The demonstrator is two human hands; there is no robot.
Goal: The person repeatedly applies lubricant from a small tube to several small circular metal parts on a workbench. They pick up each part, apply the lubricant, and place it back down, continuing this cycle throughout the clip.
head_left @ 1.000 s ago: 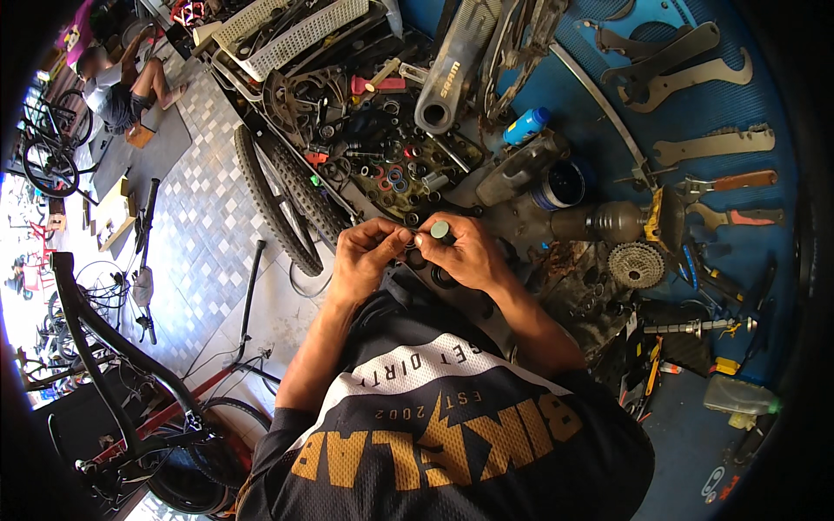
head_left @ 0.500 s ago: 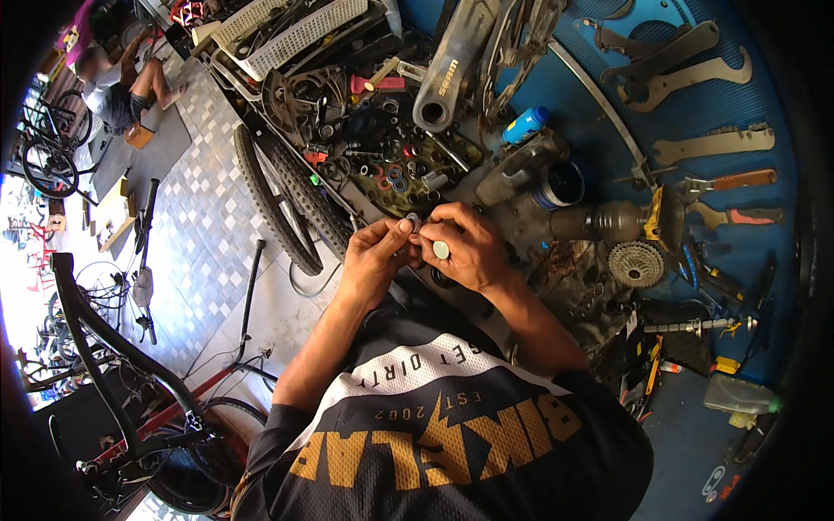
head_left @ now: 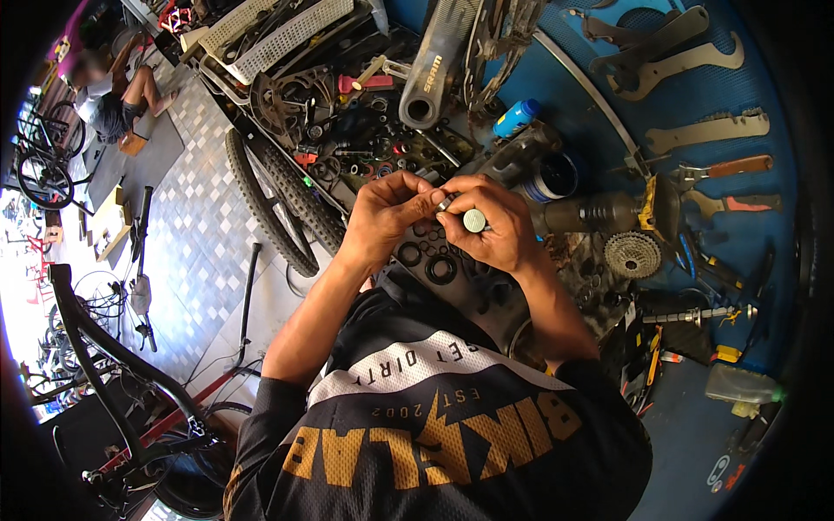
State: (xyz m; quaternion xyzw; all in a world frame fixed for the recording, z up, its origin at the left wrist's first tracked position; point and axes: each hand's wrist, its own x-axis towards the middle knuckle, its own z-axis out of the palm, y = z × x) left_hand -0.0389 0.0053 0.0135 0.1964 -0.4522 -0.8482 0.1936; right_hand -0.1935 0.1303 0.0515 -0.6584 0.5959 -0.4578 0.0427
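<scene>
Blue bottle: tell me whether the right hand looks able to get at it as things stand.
Probably yes, with a reach: the blue bottle lies mostly uncovered beyond the right hand. A dark container lies between them, though, and that hand is taken up with a pale-ended tool.

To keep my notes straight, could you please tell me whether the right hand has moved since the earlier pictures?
Yes, the right hand has moved rightward and up the picture, nearer the blue tub.
</scene>
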